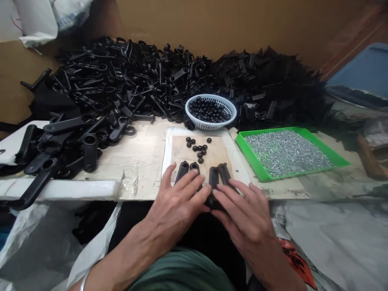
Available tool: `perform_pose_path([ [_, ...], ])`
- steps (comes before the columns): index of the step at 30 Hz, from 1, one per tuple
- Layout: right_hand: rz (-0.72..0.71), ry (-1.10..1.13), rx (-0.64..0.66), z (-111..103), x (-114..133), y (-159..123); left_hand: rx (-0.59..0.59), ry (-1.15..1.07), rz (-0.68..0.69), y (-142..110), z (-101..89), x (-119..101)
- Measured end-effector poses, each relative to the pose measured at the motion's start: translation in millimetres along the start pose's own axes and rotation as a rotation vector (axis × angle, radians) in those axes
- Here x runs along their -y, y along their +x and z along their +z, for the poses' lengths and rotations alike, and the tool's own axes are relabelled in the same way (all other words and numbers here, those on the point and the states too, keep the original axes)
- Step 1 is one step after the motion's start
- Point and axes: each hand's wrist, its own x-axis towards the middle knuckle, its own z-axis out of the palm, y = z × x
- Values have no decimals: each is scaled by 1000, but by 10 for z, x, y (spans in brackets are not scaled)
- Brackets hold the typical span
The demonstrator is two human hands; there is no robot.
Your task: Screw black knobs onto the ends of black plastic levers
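Observation:
Several black plastic handles stand side by side at the table's front edge, their far ends pointing away from me. My left hand (178, 198) lies over the left pair, including a black plastic handle (182, 169), fingers bent across them and thumb low at the near ends. My right hand (245, 210) grips the right pair, including a black plastic handle (214, 176), with fingers on top and thumb at the front edge. The near ends are mostly hidden by my fingers. Just beyond, loose round black caps (200, 148) lie on a white-edged work mat (182, 151).
A pale blue basket (211, 126) of black caps stands behind the mat. To the right is a green tray (263, 174) of small silver metal pins. Black plastic parts (136, 76) are heaped along the back, with more handles (65, 125) at left.

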Motion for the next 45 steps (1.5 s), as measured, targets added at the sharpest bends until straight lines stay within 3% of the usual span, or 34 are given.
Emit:
perform_pose_path([
  [8,-102,8,7,62,-102,27,-151,-56,56,-71,284,-17],
  [25,-228,42,216,-106,-351,189,-118,-117,72,-85,207,21],
  [29,-143,108,155,-242,-440,411,-156,-80,79,-68,195,-14],
  [32,22,106,117,-226,-553,771,-199,-45,117,33,211,-94],
  [33,77,78,134,-179,-595,910,-200,-37,134,88,221,-128],
  [36,154,-19,349,61,-706,1286,-128,-5,176,277,253,-227],
  [38,155,-15,387,235,-761,1452,-35,15,165,379,282,-278],
  [41,164,38,381,382,-827,1546,49,51,138,439,346,-322],
  [45,208,195,318,288,-906,1450,23,113,145,399,432,-347],
])
